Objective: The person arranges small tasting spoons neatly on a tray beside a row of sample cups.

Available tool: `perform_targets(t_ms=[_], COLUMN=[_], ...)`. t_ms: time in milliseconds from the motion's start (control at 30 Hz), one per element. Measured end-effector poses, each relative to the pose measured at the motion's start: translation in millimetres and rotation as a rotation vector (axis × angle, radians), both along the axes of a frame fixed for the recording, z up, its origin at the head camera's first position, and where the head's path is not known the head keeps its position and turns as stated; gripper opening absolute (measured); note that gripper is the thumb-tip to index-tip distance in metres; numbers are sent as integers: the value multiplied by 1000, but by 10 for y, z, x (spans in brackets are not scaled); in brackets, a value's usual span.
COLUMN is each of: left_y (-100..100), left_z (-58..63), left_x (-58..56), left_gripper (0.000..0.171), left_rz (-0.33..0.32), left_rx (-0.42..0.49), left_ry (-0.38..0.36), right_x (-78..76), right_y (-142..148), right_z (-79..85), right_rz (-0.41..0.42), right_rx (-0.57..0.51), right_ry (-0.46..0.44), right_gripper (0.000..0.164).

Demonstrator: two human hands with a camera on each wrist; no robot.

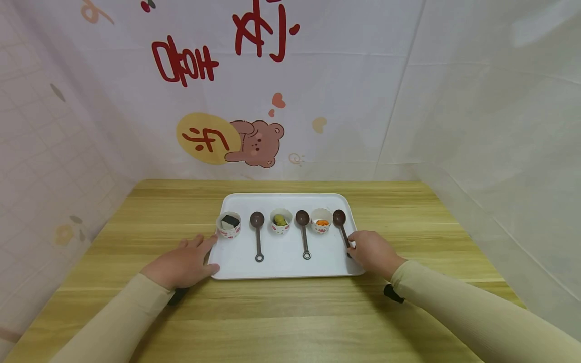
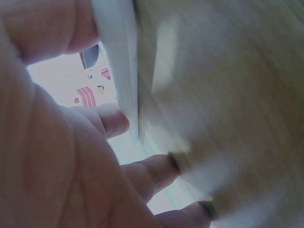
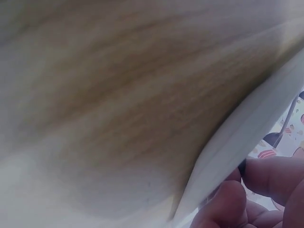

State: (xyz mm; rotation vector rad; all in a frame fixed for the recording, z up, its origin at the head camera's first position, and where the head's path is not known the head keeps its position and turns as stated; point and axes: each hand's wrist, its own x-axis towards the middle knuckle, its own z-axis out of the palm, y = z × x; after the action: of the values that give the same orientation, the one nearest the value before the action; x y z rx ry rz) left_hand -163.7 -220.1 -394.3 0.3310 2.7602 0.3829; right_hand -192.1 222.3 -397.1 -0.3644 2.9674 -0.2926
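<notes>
Three dark brown long-handled measuring spoons lie on a white tray (image 1: 238, 272): the left spoon (image 1: 256, 220), the middle spoon (image 1: 302, 219) and the right spoon (image 1: 339, 219). My right hand (image 1: 374, 252) pinches the lower handle of the right spoon at the tray's right edge; curled fingertips show there in the right wrist view. The left hand (image 1: 183, 262) rests at the tray's left edge, its thumb and fingers spread and loosely straight along the rim (image 2: 126, 71). Nearest to it stands a paper cup (image 1: 229, 233) with a black-and-white piece inside.
A second paper cup (image 1: 280, 229) with green pieces stands between the left and middle spoons. Another cup (image 1: 321, 229) with orange pieces is beside the right spoon. The tray lies on a wooden table (image 1: 272, 317), with white printed curtains (image 1: 345, 91) behind and at both sides.
</notes>
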Motion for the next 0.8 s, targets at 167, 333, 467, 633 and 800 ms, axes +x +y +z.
perform_targets(t_ms=[167, 333, 467, 633, 800], left_y=[-6, -8, -4, 0, 1], left_z=[-5, -3, 3, 13, 11], left_x=[-6, -7, -7, -8, -5], left_gripper=[83, 83, 83, 83, 83], left_rz=[-2, -3, -3, 1, -1], left_rx=[0, 0, -4, -4, -4], left_ry=[-3, 0, -3, -9, -6], right_x=[9, 12, 11, 1, -3], right_y=[-4, -12, -8, 10, 29], right_z=[-7, 0, -1, -13, -29], right_rz=[44, 52, 44, 48, 53], right_rx=[30, 25, 20, 29, 24], right_ry=[41, 48, 38, 42, 57], right_gripper=[8, 4, 10, 26, 40])
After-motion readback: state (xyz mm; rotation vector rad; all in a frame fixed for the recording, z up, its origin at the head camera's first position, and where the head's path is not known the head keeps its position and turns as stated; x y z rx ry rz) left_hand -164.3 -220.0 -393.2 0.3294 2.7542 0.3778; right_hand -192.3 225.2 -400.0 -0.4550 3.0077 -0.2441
